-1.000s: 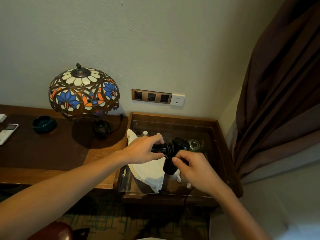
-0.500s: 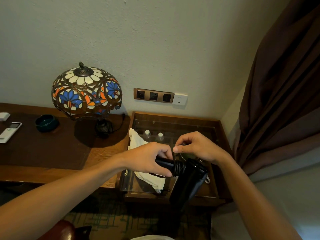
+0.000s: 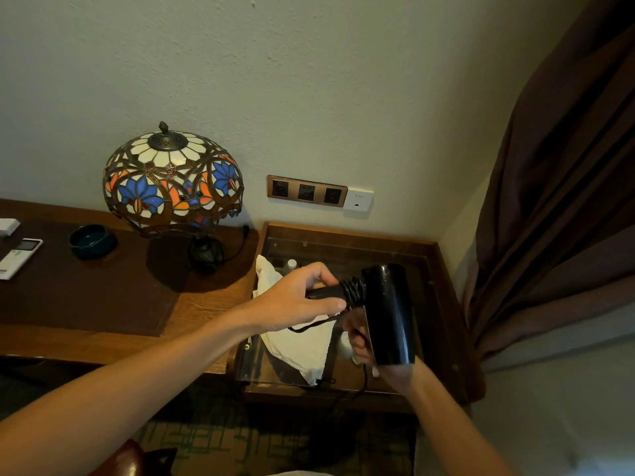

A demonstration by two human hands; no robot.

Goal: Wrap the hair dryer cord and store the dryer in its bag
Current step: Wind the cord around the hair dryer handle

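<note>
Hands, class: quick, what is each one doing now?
Left hand: closed on the black plastic hair dryer handle.
Right hand: holding its black cord.

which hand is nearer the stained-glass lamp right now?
Left. The left hand grips the hair dryer handle, right of the lamp and below it. The right hand sits farther right, under the dryer's barrel.

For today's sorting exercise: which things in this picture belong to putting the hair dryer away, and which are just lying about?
Part of the job:
hair dryer
cord, partly wound on the handle
white bag
left hand
right hand

Just lying about:
stained-glass lamp
green dish
remote
wall sockets
</note>
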